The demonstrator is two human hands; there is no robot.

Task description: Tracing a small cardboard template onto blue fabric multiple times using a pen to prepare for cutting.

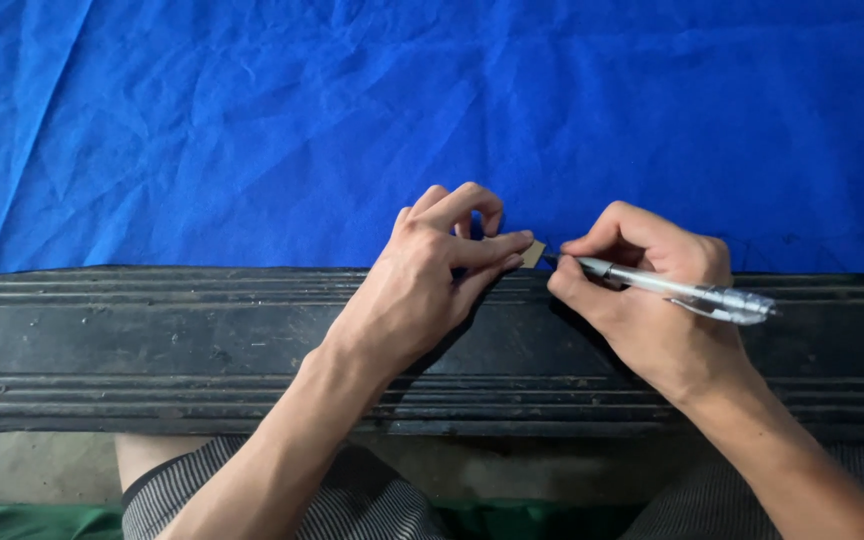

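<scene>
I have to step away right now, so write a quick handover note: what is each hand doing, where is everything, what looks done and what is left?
Left hand: fingertips pin a small tan tag flat at the near edge of the blue cloth.
Right hand: grips a clear pen, tip at the tag's right edge.
The cloth lies spread over a black ridged table edge.
Done: tag placed and held down, pen brought to it.
Left: any mark on the tag or cloth is too small to tell, so treat the marking as unfinished.

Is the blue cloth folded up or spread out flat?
Spread out: the blue cloth lies open, creased, its near edge along the black ridged board.
</scene>
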